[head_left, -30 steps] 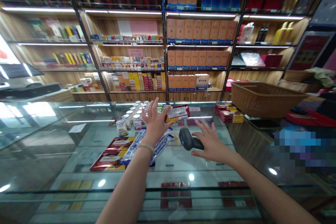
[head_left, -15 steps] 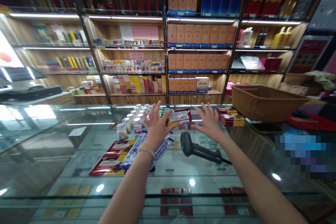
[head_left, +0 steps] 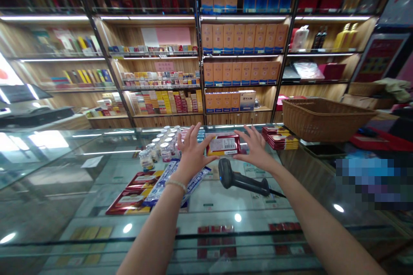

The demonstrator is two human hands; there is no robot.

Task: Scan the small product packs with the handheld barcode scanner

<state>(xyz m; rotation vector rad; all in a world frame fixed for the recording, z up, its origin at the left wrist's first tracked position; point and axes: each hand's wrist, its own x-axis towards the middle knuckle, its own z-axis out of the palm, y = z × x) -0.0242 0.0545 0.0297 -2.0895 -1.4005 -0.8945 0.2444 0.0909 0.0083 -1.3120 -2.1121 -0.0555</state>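
A red and yellow snack packet (head_left: 222, 144) is held level above the glass counter, its pale panel with a barcode facing me. My left hand (head_left: 192, 153) grips its left end, thumb below and fingers above. At the right end, the thumb and forefinger of my right hand (head_left: 256, 153) close on it. Just below the packet, a black barcode scanner (head_left: 243, 181) lies on the glass. Blue and white long packets (head_left: 161, 184) lie partly under my left forearm, overlapping flat red and yellow packets (head_left: 130, 200). Behind my left hand stand several small white-lidded jars (head_left: 166, 150).
Right of my right hand is a stack of red and yellow packets (head_left: 280, 138), beside a wicker basket (head_left: 325, 120). A white paper (head_left: 92, 162) lies on the left of the glass counter (head_left: 222, 219). Stocked shelves (head_left: 200, 56) with boxes and bottles line the back wall.
My right hand has moved left onto the packet's right end, where it was apart before. The packet is now more level and held between both hands. The view has shifted slightly.
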